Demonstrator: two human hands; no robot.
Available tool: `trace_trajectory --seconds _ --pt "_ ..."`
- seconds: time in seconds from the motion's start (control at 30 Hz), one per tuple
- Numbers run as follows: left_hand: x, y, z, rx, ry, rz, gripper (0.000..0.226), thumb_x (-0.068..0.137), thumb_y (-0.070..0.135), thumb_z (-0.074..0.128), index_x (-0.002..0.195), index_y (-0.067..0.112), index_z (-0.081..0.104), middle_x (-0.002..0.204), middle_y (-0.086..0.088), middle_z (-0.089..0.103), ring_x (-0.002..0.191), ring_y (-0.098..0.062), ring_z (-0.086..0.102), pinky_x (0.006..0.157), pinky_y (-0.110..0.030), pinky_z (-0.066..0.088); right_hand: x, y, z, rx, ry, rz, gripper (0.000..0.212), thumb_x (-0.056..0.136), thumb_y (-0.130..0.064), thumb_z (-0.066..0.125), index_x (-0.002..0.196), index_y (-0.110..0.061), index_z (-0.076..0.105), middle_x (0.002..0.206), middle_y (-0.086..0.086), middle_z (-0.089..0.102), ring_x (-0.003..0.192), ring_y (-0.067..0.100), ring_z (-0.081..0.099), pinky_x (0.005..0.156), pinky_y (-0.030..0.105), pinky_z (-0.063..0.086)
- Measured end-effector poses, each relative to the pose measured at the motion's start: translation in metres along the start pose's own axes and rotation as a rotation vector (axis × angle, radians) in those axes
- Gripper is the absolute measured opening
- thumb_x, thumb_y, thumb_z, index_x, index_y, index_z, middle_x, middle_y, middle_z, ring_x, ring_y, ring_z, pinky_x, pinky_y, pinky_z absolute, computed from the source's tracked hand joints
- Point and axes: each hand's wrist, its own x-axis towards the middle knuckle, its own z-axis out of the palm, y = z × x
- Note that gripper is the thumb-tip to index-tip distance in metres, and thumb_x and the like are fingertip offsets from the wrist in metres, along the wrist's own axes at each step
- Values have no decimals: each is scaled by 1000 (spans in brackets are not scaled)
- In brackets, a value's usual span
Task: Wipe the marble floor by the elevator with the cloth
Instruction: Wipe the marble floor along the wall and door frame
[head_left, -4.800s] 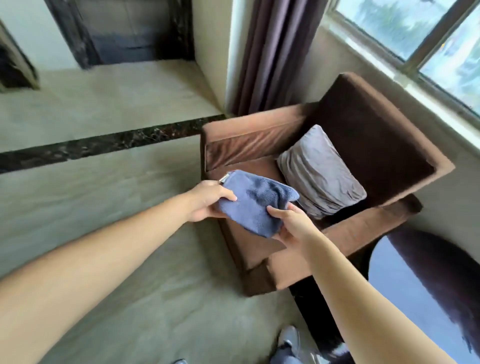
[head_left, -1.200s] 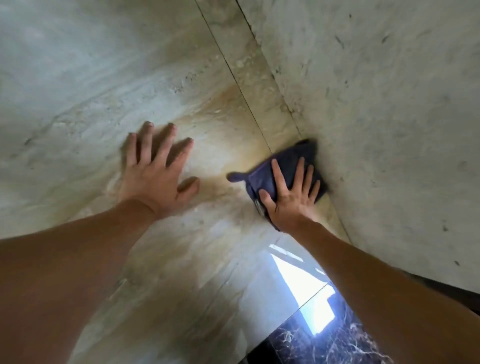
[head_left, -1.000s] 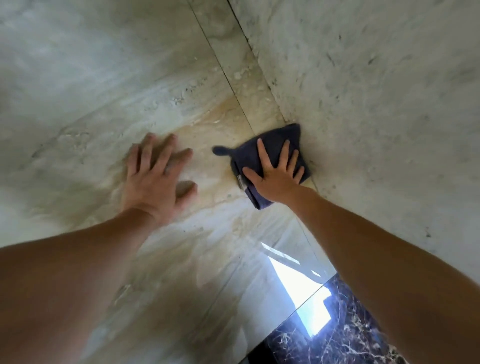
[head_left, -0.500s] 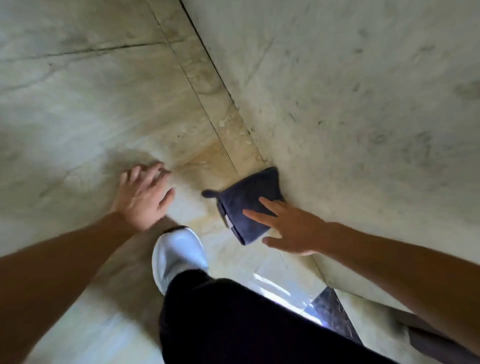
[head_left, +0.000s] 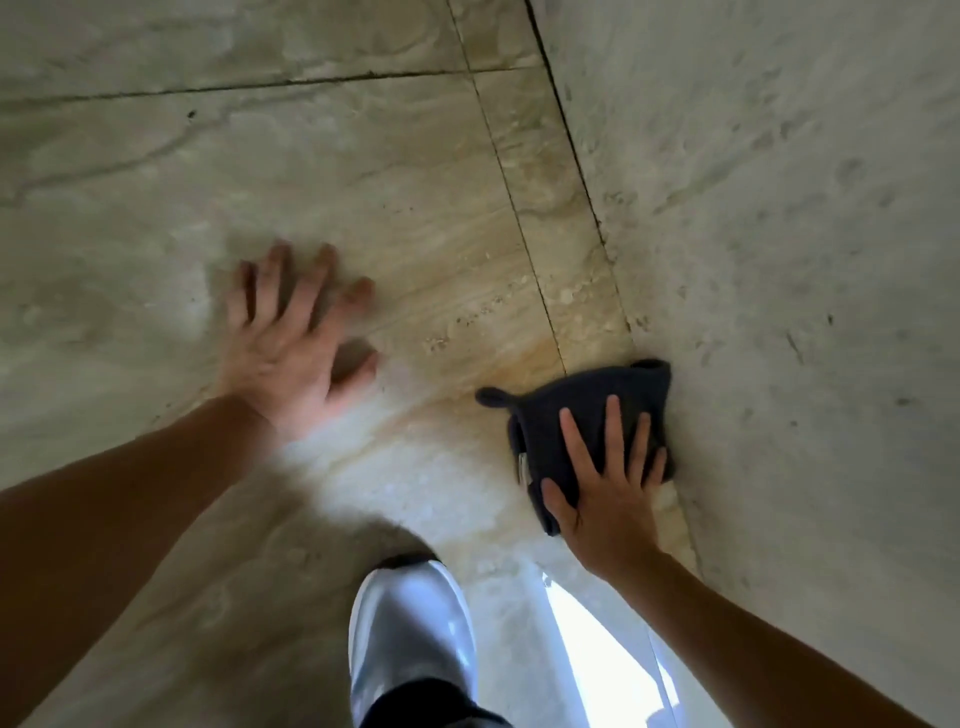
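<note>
A folded dark blue cloth (head_left: 571, 410) lies on the beige marble floor (head_left: 395, 197), pushed against the foot of the marble wall (head_left: 789, 260). My right hand (head_left: 605, 493) presses flat on the cloth's near half, fingers spread. My left hand (head_left: 296, 338) rests flat on the bare floor to the left, fingers spread, holding nothing; it looks blurred.
My white shoe (head_left: 410, 629) stands on the floor at the bottom middle, between my arms. A dark grout line (head_left: 511, 208) runs along the floor parallel to the wall. A bright patch of light (head_left: 602, 644) reflects near the wall at the bottom.
My right hand has come back flat onto the cloth after hovering half off it. The cloth stays against the wall. My left hand has spread out on the floor.
</note>
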Motion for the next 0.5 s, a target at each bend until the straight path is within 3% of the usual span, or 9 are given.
trace_trajectory --seconds 0.1,0.27,0.5 --pt "1 0 3 -8 70 -8 73 83 62 49 142 20 52 157 -16 40 143 -51 32 117 -63 19 77 -34 -20 4 101 -4 74 89 -71 27 155 -43 11 166 13 10 147 50 10 110 74 17" --pt "7 -3 3 -59 2 -25 76 80 63 53 143 21 53 160 -16 35 145 -52 26 117 -68 17 229 -91 -65 31 218 26 72 86 -74 25 151 -51 6 167 9 7 146 52 8 109 75 9" --pt "10 -3 -5 -47 -118 -56 79 77 62 57 144 21 53 161 -17 34 146 -52 26 115 -70 20 280 -110 -97 85 21 -21 72 84 -78 15 145 -57 -15 165 7 -19 145 51 -15 107 77 -3"
